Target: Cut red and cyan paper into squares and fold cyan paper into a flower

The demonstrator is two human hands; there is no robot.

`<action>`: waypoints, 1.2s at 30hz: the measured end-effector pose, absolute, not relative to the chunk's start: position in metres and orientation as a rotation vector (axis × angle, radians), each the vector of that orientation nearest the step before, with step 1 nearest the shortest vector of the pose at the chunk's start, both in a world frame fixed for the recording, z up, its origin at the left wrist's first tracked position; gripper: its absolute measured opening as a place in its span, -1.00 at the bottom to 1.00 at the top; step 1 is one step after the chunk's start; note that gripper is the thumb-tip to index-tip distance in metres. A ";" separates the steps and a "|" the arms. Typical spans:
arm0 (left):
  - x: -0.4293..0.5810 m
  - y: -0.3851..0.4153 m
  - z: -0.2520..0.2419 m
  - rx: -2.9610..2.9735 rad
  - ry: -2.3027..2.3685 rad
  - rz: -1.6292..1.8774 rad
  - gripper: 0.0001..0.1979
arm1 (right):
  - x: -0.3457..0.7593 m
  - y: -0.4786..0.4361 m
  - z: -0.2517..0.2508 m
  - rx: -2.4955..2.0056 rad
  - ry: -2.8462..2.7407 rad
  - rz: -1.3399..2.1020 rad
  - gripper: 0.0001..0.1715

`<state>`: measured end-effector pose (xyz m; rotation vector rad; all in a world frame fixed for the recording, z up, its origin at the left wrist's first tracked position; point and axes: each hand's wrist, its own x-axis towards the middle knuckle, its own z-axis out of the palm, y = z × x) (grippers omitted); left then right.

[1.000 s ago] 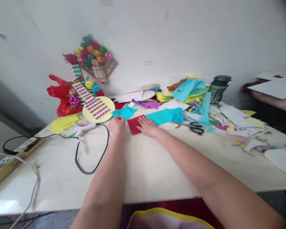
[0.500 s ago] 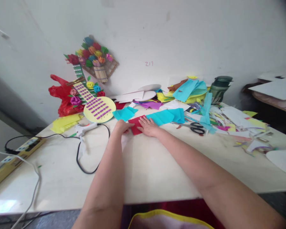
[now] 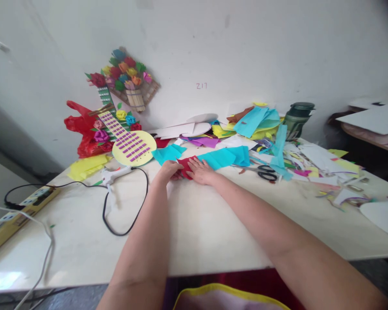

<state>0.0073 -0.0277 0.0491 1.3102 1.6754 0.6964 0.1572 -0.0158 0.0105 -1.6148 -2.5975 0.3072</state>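
Note:
A piece of red paper [image 3: 188,162] lies on the white table [image 3: 207,232], partly covered by both hands. My right hand [image 3: 202,171] rests flat on its right part with the fingers spread. At its left edge, my left hand [image 3: 170,171] has its fingers closed on the paper, which is lifted or folded there. Blue paper strips [image 3: 218,158] lie just behind and to the right of my right hand. Another blue piece [image 3: 168,153] is behind my left hand. Scissors [image 3: 267,173] with black handles lie further right, their blades partly under the blue paper.
On the left are a glue gun [image 3: 116,173] with a looped black cord, a power strip [image 3: 26,206], a yellow paper guitar [image 3: 134,148] and paper flowers [image 3: 126,69]. Paper scraps [image 3: 320,161] and a green bottle [image 3: 299,120] stand right, with stacked sheets [image 3: 181,130] along the wall.
My left fingers have closed on the red paper's left edge and shifted it a little inward, so less of it shows. My right hand stays in place.

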 end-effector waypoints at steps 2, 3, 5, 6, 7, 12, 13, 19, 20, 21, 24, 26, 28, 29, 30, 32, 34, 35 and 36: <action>0.012 -0.027 0.047 1.311 1.641 0.758 -0.91 | 0.158 -0.016 0.010 -1.602 -2.590 0.296 -0.23; 0.014 -0.027 0.046 1.316 1.628 0.785 -0.91 | 0.158 -0.017 0.010 -1.593 -2.588 0.285 -0.23; 0.018 -0.026 0.044 1.352 1.615 0.830 -0.92 | 0.158 -0.017 0.010 -1.576 -2.591 0.259 -0.25; 0.019 -0.026 0.042 1.384 1.616 0.841 -0.91 | 0.158 -0.018 0.010 -1.570 -2.593 0.247 -0.27; 0.021 -0.025 0.041 1.423 1.619 0.847 -0.90 | 0.158 -0.018 0.011 -1.567 -2.595 0.238 -0.28; 0.024 -0.019 0.035 1.583 1.637 0.821 -0.88 | 0.158 -0.023 0.014 -1.582 -2.594 0.247 -0.31; 0.025 -0.018 0.033 1.610 1.648 0.815 -0.88 | 0.158 -0.024 0.015 -1.584 -2.594 0.252 -0.31; 0.026 -0.009 0.026 1.859 1.806 0.698 -0.83 | 0.158 -0.025 0.018 -1.602 -2.610 0.253 -0.28; 0.026 -0.008 0.025 1.893 1.822 0.679 -0.82 | 0.158 -0.026 0.019 -1.607 -2.611 0.251 -0.27; 0.026 -0.008 0.025 1.914 1.836 0.662 -0.81 | 0.158 -0.026 0.019 -1.611 -2.610 0.251 -0.27; 0.028 -0.005 0.026 1.922 1.857 0.625 -0.79 | 0.158 -0.026 0.018 -1.611 -2.603 0.252 -0.26; 0.029 -0.004 0.027 1.901 1.856 0.599 -0.76 | 0.158 -0.025 0.017 -1.597 -2.599 0.243 -0.26; 0.030 -0.004 0.029 1.905 1.847 0.569 -0.75 | 0.158 -0.024 0.015 -1.583 -2.592 0.238 -0.25; 0.030 -0.004 0.029 1.921 1.847 0.550 -0.75 | 0.158 -0.023 0.015 -1.581 -2.586 0.243 -0.25; 0.030 -0.005 0.030 1.943 1.848 0.531 -0.76 | 0.158 -0.023 0.014 -1.580 -2.578 0.251 -0.24; 0.030 -0.007 0.032 1.974 1.849 0.496 -0.77 | 0.159 -0.022 0.014 -1.576 -2.566 0.272 -0.23; 0.029 -0.010 0.034 1.973 1.826 0.482 -0.78 | 0.159 -0.022 0.014 -1.567 -2.562 0.289 -0.22; 0.028 -0.011 0.035 1.964 1.807 0.483 -0.78 | 0.159 -0.021 0.014 -1.565 -2.564 0.295 -0.22; 0.027 -0.012 0.035 1.951 1.784 0.485 -0.79 | 0.159 -0.021 0.014 -1.566 -2.569 0.301 -0.22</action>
